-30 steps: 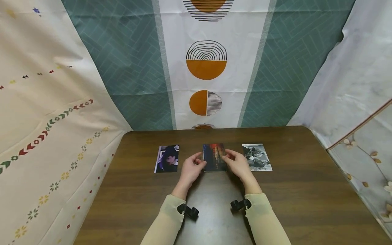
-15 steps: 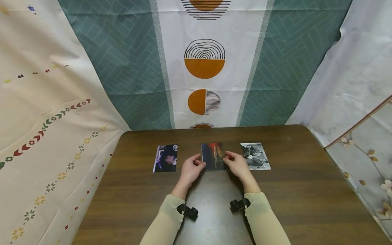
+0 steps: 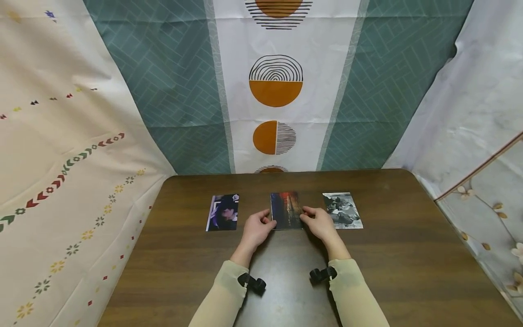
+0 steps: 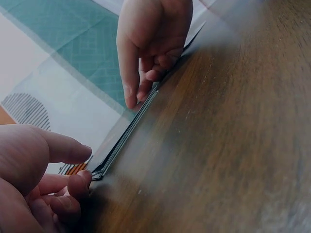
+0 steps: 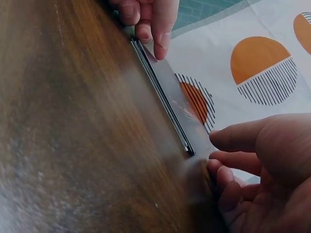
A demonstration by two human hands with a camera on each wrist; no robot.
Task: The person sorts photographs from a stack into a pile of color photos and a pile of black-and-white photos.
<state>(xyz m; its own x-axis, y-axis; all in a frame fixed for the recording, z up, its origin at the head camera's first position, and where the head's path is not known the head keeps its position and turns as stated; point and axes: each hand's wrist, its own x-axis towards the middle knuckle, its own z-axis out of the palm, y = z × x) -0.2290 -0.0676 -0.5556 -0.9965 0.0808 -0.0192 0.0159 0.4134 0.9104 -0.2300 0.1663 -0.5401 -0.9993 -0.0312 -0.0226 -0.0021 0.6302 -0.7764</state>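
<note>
— Both hands have slid nearer along the stack of photo cards [image 3: 286,210] since a second ago; left hand [image 3: 256,228] pinches its left near corner; right hand [image 3: 320,223] pinches the right.

— And the neighbours?

— Purple portrait card [image 3: 223,212] lies left of the left hand; black-and-white photo [image 3: 342,210] right of the right hand, all on the wooden table [image 3: 408,259].

Dark, red-streaked photo stack [image 3: 286,210] lies flat mid-table.

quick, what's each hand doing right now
Left hand: pinches the near left corner of the card stack.
Right hand: pinches its near right corner.
</note>
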